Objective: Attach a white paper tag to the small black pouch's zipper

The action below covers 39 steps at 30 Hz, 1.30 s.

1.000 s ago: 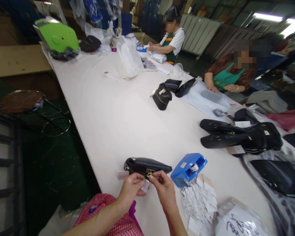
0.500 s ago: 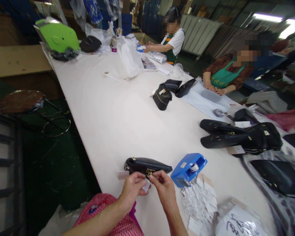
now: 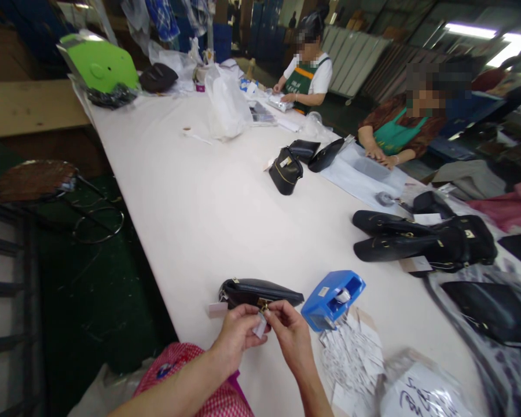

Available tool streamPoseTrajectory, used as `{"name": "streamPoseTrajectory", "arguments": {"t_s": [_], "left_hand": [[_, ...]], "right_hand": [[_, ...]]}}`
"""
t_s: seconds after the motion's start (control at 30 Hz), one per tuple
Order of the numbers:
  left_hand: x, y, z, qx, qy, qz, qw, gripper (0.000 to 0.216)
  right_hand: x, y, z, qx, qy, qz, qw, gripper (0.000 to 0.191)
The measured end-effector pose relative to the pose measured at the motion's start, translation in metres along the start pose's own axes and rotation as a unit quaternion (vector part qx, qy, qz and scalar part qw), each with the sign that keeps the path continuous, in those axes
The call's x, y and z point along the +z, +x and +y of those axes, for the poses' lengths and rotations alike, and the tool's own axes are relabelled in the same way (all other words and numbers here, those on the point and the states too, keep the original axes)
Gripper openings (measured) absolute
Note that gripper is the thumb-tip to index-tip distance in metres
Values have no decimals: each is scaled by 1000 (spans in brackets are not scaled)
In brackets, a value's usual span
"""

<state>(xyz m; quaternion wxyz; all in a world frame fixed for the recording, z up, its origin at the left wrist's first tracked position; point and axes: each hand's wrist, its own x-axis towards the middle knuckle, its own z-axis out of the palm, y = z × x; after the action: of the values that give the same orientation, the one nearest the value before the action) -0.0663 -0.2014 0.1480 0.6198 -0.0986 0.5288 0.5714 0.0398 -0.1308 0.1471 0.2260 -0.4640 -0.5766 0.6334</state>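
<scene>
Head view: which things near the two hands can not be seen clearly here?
- Tag, head view: both hands, left hand and right hand, pinch it; its print is too small and fingers cover part of it.
- Purse clasp: hidden behind the fingertips.
- Paper slips: text too small to read.
- Plastic bag: cut off by the bottom edge, writing blurred.
- Blue dispenser: its inside is in shadow.

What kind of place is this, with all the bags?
Probably a handbag workshop or packing room: people in aprons sit along a long white table strewn with black bags, paper tags and a blue tape dispenser.
</scene>
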Motion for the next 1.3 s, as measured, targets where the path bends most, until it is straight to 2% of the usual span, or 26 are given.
{"name": "streamPoseTrajectory", "arguments": {"t_s": [0.07,0.23,0.47,0.57,0.77,0.9,1.0,1.1,1.23,1.3], "left_hand": [[2,0,0,-15,-9,-2,1000,32],[2,0,-2,-3,-7,2,1000,35],[0,7,-3,-18,-27,32,999,30],[-1,7,-3,-34,-44,38,998,31],[-3,0,-9,-60,-56,-27,996,41],[-2,-1,-8,-14,-10,-26,1000,36],[0,-3,-3,19,32,-16,999,33],[3,-6,2,43,69,16,997,34],[-2,-1,-1,41,83,28,995,42],[-8,8,-4,29,75,24,996,46]], "right_hand": [[-2,-2,-1,-10,-33,-13,999,21],[-7,-8,-1,-49,-93,-23,994,20],[-7,-5,8,-62,-94,-38,993,17],[-5,-5,10,-87,-92,-14,992,17],[-6,-6,10,-99,-110,8,989,18],[-3,-8,12,-98,-102,35,989,18],[1,-13,15,-53,-74,69,993,18],[5,-18,16,-33,-71,73,994,19],[12,-15,20,-63,-82,107,989,15],[16,-10,23,-116,-117,142,976,18]]}}
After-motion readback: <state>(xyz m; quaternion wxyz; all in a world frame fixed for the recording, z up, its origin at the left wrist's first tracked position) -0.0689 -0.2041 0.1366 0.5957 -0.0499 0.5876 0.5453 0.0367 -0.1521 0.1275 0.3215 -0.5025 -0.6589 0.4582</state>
